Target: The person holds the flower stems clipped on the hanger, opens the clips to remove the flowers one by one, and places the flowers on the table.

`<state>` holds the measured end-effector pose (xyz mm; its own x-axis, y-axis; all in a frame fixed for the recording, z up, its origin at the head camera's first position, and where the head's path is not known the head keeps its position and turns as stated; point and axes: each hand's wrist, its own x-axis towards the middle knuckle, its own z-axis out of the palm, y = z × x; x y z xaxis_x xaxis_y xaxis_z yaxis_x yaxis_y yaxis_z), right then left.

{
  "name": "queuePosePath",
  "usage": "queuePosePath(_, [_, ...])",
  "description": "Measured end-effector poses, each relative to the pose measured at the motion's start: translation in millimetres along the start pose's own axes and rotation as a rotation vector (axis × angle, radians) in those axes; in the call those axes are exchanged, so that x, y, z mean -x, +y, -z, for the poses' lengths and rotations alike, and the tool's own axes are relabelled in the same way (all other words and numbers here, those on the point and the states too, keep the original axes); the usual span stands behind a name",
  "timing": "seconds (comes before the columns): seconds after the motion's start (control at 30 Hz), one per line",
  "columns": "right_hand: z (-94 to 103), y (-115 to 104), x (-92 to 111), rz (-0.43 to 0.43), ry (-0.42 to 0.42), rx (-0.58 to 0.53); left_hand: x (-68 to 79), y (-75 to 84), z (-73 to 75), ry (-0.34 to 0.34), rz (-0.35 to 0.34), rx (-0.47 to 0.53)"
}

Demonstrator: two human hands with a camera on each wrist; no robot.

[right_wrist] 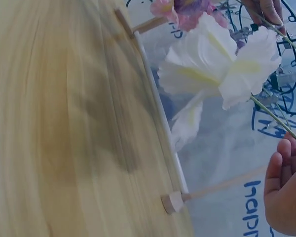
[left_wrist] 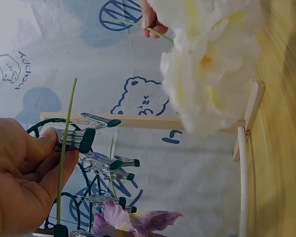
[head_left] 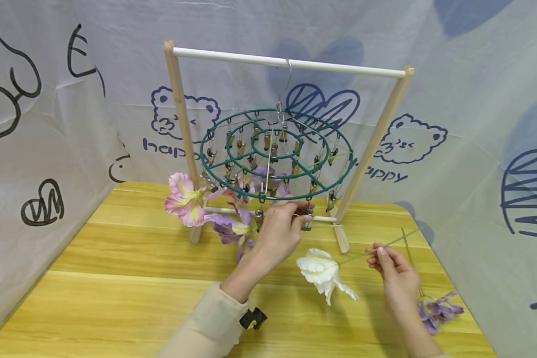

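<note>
A round green clip hanger [head_left: 275, 198] hangs by its hook from a white rod. At its front edge my left hand [head_left: 279, 228] pinches a metal clip [left_wrist: 79, 139] with green tips between thumb and fingers. A thin green stem [left_wrist: 65, 148] crosses in front of those fingers in the left wrist view. My right hand [head_left: 396, 273] pinches the stem of a white artificial flower [head_left: 319, 271], whose bloom points left, above the table. Pink [head_left: 185, 199] and purple flowers [head_left: 228, 228] hang from the hanger's left and front clips.
A wooden stand with left [head_left: 181, 109] and right posts [head_left: 378, 139] carries the top rod [head_left: 250, 58]. On the table [head_left: 130, 298], near its right edge, lies another purple flower [head_left: 438, 311] with its stem pointing back. Cloth walls with drawings surround the table.
</note>
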<state>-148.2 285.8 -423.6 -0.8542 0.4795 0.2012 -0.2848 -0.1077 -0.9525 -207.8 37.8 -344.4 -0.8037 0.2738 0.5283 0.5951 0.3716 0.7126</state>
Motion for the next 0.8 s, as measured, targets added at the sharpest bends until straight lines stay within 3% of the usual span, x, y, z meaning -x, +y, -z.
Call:
queuePosePath(0.5, [30.1,-12.3,-21.8,-0.118,-0.234,0.257,0.5,0.7,0.6,-0.012,0.008,0.017])
queuePosePath(0.8, [47.2,-14.5,-42.4,-0.16,-0.343,0.469,1.1,0.3,0.7,-0.014,0.006,0.01])
